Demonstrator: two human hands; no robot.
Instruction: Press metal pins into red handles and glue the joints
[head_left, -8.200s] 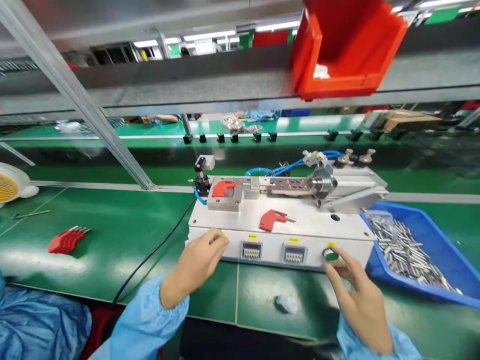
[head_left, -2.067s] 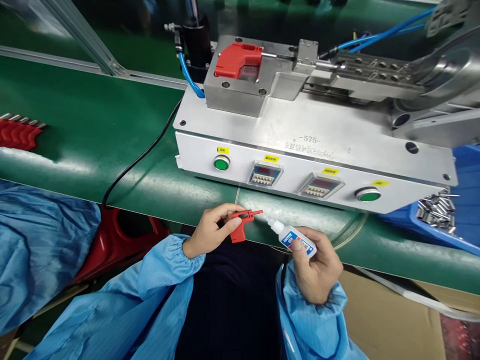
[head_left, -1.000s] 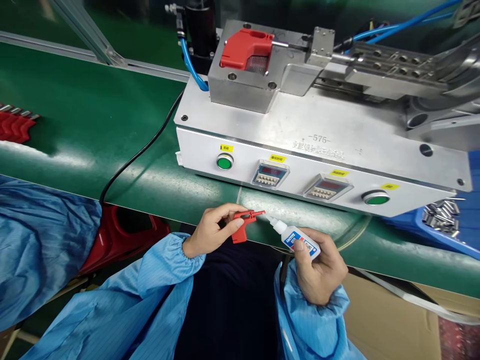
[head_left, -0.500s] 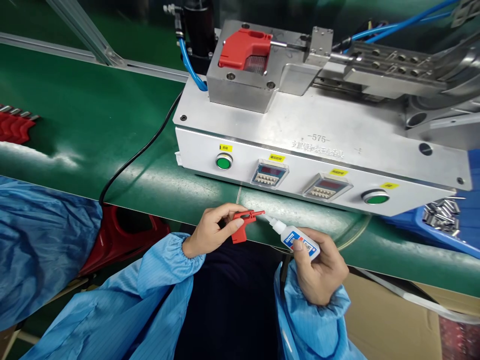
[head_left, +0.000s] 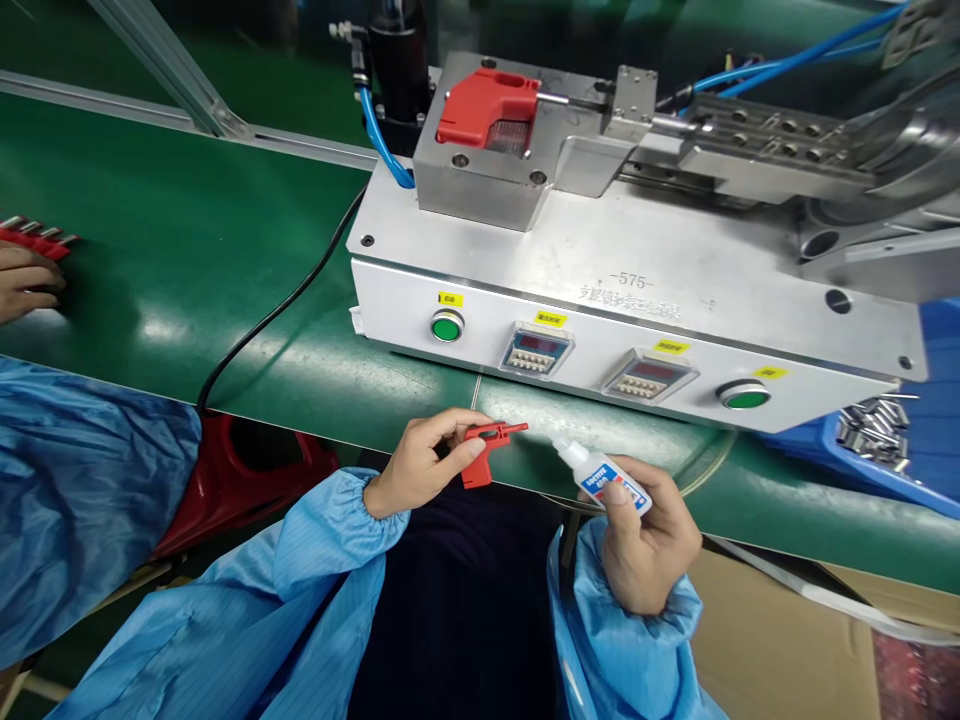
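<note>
Two hands are in view, held apart. The left hand (head_left: 418, 464) is clamped on one red plastic part (head_left: 480, 450), gripping it between thumb and fingers. The right hand (head_left: 646, 545) pinches one white Loctite adhesive bottle (head_left: 604, 480). The bottle's nozzle points toward the red plastic part, near it but not touching.

Directly ahead of both hands lies the green workbench (head_left: 187, 200). On it, beyond the hands, stands one steel bench-top fixture (head_left: 637, 250) marked "-575-". Its front panel carries two green push buttons (head_left: 447, 325) and two digital displays (head_left: 536, 352). One further red part (head_left: 486, 108) sits in the fixture's steel block, and one blue air tube (head_left: 382, 130) runs down behind that block.

Left of the hands lie one black cable (head_left: 281, 300) and a co-worker's hand (head_left: 22, 282), which rests on a stack of red parts (head_left: 34, 240); their count cannot be told. Right of the hands is one blue tray (head_left: 817, 450) holding many metal pins (head_left: 874, 425).
</note>
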